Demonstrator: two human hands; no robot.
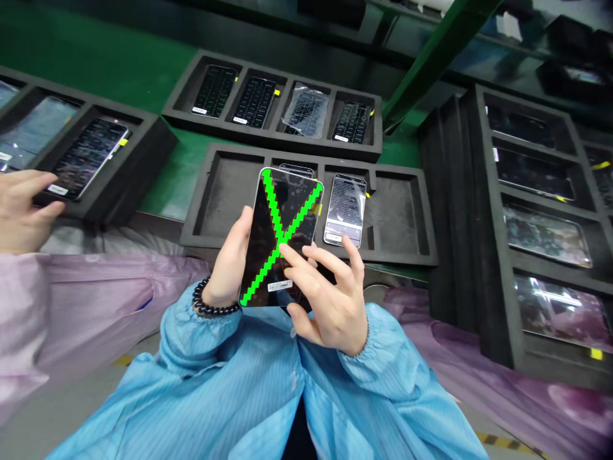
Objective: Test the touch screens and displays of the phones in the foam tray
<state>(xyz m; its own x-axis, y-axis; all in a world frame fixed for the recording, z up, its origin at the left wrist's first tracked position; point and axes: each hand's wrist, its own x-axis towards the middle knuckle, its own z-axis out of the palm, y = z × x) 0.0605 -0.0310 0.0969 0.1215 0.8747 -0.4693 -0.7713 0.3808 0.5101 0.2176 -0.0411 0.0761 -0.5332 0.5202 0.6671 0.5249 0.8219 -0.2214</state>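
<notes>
Tablet (266,246) is held at the middle of the frame, its left edge gripped by the left hand (233,259), presumably for steadiness. Its green cross (282,234) is thus turned to view; the right hand (332,297) is spread loosely, one fingertip at the crossing. Just above, a phone (345,207) is bedded in a foam tray (396,214), probably against knocks.

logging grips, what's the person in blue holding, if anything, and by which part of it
The left hand holds the device showing a green X by its left edge.
</notes>
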